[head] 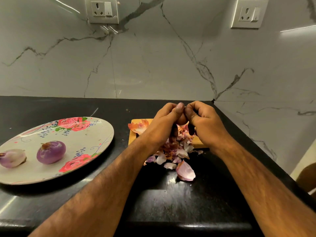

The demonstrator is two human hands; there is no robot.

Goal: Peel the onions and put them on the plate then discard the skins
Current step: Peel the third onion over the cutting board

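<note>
Two bare forearms reach forward from the near edge of the black speckled stone bench [171, 202] and meet over its far right part. Between them the left hand [164, 120] and the right hand [205, 122] grip a small brownish unpeeled onion [182, 119], the fingers [189, 117] of both curled round it and the thumbs pressed together at its top, so that only a little of it shows. Below the hands lies a loose heap of pink, white and papery orange onion skins [176, 151], partly on a light wooden cutting board [135, 139] and partly spilled onto the bench towards the camera. Well apart to the left rests a round pale plate with red rose prints [95, 134], carrying a peeled purple onion [51, 152] and, just beside it, a paler peeled onion [12, 158]. Behind stands a white marble wall with grey veins [153, 57].
</note>
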